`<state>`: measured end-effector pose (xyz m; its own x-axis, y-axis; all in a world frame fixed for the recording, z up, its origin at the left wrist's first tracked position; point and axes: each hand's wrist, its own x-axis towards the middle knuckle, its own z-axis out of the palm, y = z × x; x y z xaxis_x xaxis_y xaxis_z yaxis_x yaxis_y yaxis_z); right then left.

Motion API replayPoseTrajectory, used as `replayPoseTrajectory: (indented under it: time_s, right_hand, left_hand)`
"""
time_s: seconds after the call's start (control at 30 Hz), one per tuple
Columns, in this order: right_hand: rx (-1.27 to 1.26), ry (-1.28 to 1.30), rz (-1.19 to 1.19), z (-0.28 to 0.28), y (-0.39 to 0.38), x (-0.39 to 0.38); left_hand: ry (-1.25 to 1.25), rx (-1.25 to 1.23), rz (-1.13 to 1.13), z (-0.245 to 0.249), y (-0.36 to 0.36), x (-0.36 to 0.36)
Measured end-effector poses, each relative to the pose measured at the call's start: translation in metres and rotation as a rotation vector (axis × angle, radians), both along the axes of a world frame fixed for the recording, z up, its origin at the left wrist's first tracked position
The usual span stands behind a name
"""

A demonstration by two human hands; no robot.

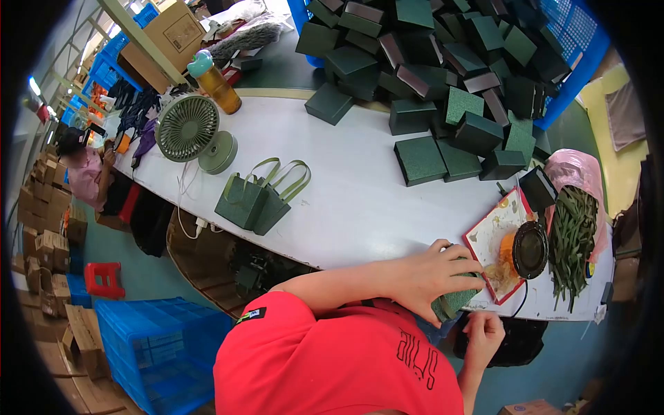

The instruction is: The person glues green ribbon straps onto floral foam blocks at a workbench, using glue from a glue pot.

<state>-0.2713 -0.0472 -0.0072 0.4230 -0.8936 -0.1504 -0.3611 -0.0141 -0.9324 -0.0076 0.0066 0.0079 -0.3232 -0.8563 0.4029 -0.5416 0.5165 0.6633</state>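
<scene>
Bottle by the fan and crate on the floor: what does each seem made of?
Bottle: see-through, glossy body, so clear plastic or glass; I can't tell which.
Crate: probably moulded plastic, semi-matt, judging by its even blue colour and ribbed walls.

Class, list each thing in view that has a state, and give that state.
Left hand, gripping a green box
Right hand, fingers curled
Green handled bags, standing, handles raised
Bottle, capped
Desk fan, upright; running or not, cannot tell
Pink plastic bag, open, green strips showing
Upper blue crate, heaped with boxes
Red stool, unoccupied
</scene>
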Motion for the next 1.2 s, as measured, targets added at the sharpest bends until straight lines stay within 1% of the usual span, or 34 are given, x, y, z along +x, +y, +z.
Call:
replayPoseTrajectory:
  time_s: [0.03,0.07,0.17,0.2,0.3,0.33,0.43,0.53,0.63,0.73,0.83,0.87,0.9,0.97,1.07,1.1,1.13,1.17,1.2]
  right_hand:
    - [-0.032,0.033,0.058,-0.006,-0.001,-0.002]
    - [-0.315,0.037,0.137,-0.016,-0.002,0.003]
    - [-0.161,0.002,0.128,-0.009,0.008,0.024]
    - [0.000,-0.040,0.128,-0.012,0.008,0.024]
    - [0.163,-0.025,0.212,-0.009,0.008,0.028]
    - [0.122,-0.017,0.194,-0.015,0.008,0.029]
    - [0.226,0.027,0.180,-0.001,0.008,0.036]
    - [0.314,0.047,0.134,-0.005,0.007,0.032]
    - [0.356,0.040,0.142,-0.019,0.005,0.024]
    - [0.307,-0.029,0.213,-0.014,0.001,0.026]
    - [0.138,-0.191,-0.017,-0.001,0.008,0.036]
    - [0.045,-0.160,-0.135,0.005,0.010,0.036]
    - [-0.128,-0.147,-0.160,-0.012,0.006,0.021]
    - [-0.144,-0.182,-0.167,-0.001,0.012,0.012]
    - [0.136,-0.279,0.041,-0.015,0.019,-0.008]
    - [0.246,-0.169,0.170,-0.010,0.019,-0.005]
    - [0.345,-0.193,0.272,-0.012,0.020,0.004]
    - [0.366,-0.084,0.371,-0.004,0.019,0.016]
    - [0.296,-0.152,0.473,-0.010,0.017,0.021]
  left_hand:
    - [0.003,-0.007,-0.005,-0.002,-0.001,-0.001]
    - [0.007,-0.014,-0.011,-0.003,-0.001,-0.002]
    - [0.017,-0.019,-0.018,-0.001,-0.002,-0.004]
    - [0.023,-0.027,-0.021,-0.002,-0.002,-0.005]
    - [0.035,-0.043,-0.023,-0.003,-0.002,-0.007]
    - [0.032,-0.045,-0.021,-0.003,-0.001,-0.008]
    - [0.014,-0.050,-0.017,-0.002,-0.001,-0.009]
    - [-0.011,-0.082,-0.001,-0.008,-0.002,-0.014]
    - [-0.068,-0.104,0.020,-0.010,-0.002,-0.016]
    - [-0.087,-0.065,0.051,-0.008,-0.002,-0.013]
    - [-0.088,-0.045,0.132,-0.005,-0.001,-0.006]
    - [-0.092,-0.044,0.168,-0.005,0.000,-0.005]
    - [-0.085,-0.048,0.193,-0.005,0.000,-0.003]
    - [-0.071,-0.057,0.245,-0.005,0.000,-0.001]
    - [-0.041,-0.086,0.323,-0.009,-0.001,0.001]
    - [-0.022,-0.083,0.321,-0.011,-0.003,-0.001]
    - [-0.019,-0.079,0.319,-0.007,-0.005,0.000]
    - [0.035,-0.104,0.325,-0.006,-0.005,-0.001]
    - [0.042,-0.135,0.325,-0.004,-0.005,-0.001]
